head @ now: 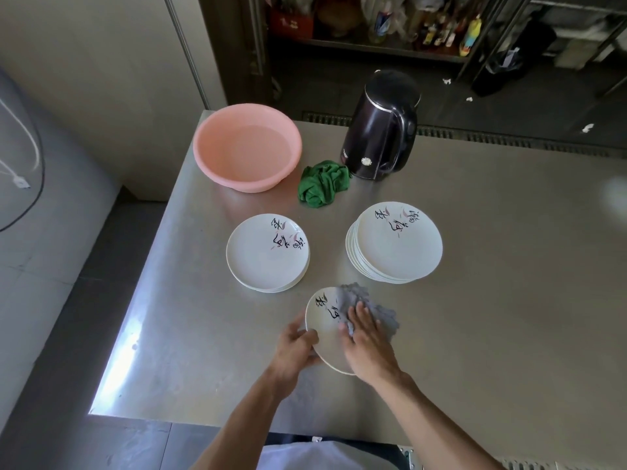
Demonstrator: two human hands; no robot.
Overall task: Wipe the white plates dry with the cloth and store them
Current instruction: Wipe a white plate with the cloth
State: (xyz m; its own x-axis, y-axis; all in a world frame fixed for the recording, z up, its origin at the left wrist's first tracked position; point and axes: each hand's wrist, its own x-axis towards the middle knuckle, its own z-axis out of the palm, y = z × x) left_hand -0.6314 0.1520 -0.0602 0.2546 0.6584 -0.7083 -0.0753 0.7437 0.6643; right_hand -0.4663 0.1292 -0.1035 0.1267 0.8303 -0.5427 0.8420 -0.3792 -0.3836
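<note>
A white plate (327, 337) with black brush lettering is held near the table's front. My left hand (298, 347) grips its left rim. My right hand (368, 340) presses a grey cloth (366, 305) flat against the plate's face, fingers straight. Behind it, a short stack of white plates (261, 262) lies on the left and a taller stack of white plates (400, 252) on the right.
On the steel table (492, 300) stand a pink basin (247, 147) with water at the back left, a crumpled green cloth (322, 183) and a dark electric kettle (381, 127). Shelves with bottles (441, 28) lie beyond the table's far edge.
</note>
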